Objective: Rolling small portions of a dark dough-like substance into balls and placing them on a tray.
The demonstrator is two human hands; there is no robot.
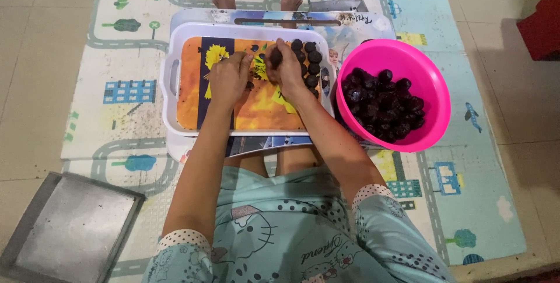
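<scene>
My left hand [228, 79] rests loosely curled on the tray [175, 111]; right hand [286, 67] pinches a dark ball [275, 57]. Pink bowl [434, 85] right; bare tray leftward.

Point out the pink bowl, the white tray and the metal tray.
pink bowl [433, 79]: head view, right inner wall.
white tray [170, 79]: head view, left handle rim.
metal tray [73, 225]: head view, flat centre.
</scene>
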